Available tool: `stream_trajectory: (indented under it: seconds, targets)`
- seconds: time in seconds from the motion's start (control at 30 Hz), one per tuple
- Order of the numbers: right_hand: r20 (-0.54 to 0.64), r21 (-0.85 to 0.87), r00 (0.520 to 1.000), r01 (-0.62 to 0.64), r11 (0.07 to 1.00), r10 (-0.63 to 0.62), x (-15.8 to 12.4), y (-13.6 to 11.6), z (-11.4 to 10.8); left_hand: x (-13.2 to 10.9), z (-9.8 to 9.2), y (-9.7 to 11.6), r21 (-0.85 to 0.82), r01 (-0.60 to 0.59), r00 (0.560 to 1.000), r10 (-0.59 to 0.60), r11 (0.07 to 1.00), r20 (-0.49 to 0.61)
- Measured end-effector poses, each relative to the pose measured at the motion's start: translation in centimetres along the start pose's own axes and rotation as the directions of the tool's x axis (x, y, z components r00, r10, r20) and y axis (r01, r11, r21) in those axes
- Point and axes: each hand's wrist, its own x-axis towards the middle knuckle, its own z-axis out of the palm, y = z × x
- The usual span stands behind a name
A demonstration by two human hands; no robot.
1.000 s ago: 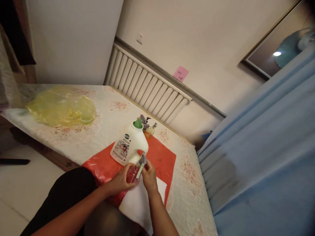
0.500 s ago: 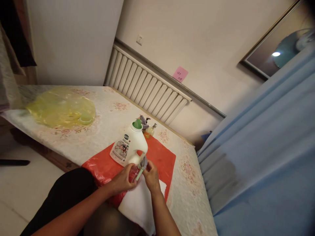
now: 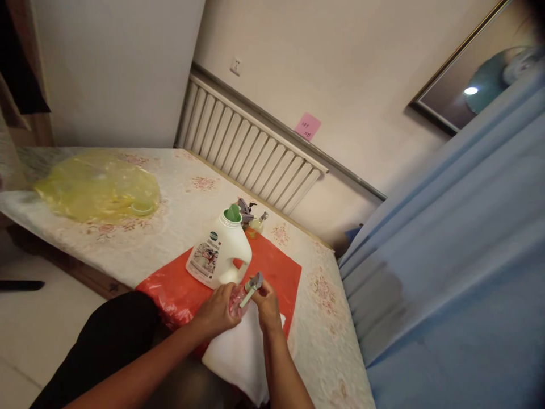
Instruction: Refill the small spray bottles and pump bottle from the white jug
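My left hand (image 3: 218, 311) is wrapped around the clear pinkish body of a small spray bottle (image 3: 237, 301). At its top, my right hand (image 3: 267, 301) has its fingers closed on the grey spray head (image 3: 256, 282), which carries a pale green trigger. The bottle is tilted. Just beyond my hands a large white jug (image 3: 232, 244) with a green inner spout and a printed label stands upright on a red plastic sheet (image 3: 279, 261). A folded white cloth (image 3: 238, 358) lies below my hands.
A yellow plastic bag (image 3: 100, 184) with a ring-shaped handle lies on the flowered tablecloth (image 3: 179, 199) at the left. Behind the jug are more spray heads (image 3: 245, 211) and a small bottle (image 3: 258, 224). A radiator (image 3: 251, 145) borders the far side; a blue curtain (image 3: 426, 255) hangs at right.
The spray bottle's head has turned and tipped rightwards in my hands, with the pale green trigger at a different angle. My view has shifted slightly; the jug stays in place.
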Motion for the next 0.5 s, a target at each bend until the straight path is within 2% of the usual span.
stream_trajectory:
  seconds: [0.27,0.5]
  targets:
    - [-0.075,0.074,0.997,0.014,0.997,-0.008,-0.2,0.5,-0.5,-0.1,-0.4,1.8,0.104,0.002,1.000,-0.002,0.995,0.003]
    - [-0.211,0.099,0.977,0.010,0.995,0.011,-0.3,1.8,0.0,-0.2,-0.1,2.3,0.172,-0.014,1.000,0.015,0.985,-0.004]
